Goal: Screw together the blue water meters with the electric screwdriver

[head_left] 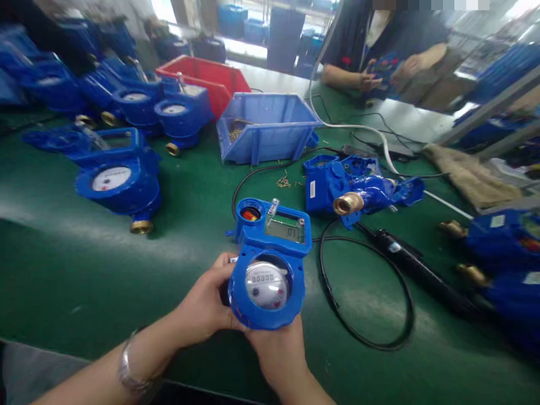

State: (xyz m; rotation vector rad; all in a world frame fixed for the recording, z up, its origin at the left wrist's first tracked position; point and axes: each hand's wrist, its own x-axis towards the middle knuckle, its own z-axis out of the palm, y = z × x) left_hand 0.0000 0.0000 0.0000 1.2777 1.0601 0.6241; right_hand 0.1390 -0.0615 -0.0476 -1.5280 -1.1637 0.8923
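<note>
A blue water meter (270,315) with a round dial and a small digital display faces up in the middle of the view. My left hand (206,304) grips its left side, fingers partly hidden behind the housing. Under the lower edge, my right hand (278,343) is closed around the meter, its fingers mostly out of sight. Just beyond lies another blue meter (318,188) on its side, its brass fitting pointing toward me. To the left a further meter (147,188) stands upright with its lid folded back.
A light blue bin (274,143) holding small screws stands behind, beside a red bin (215,90). Loose screws (283,181) lie before it. A black electric screwdriver (415,267) and looped cable (367,337) lie right. More meters flank both sides; a person (382,62) works opposite.
</note>
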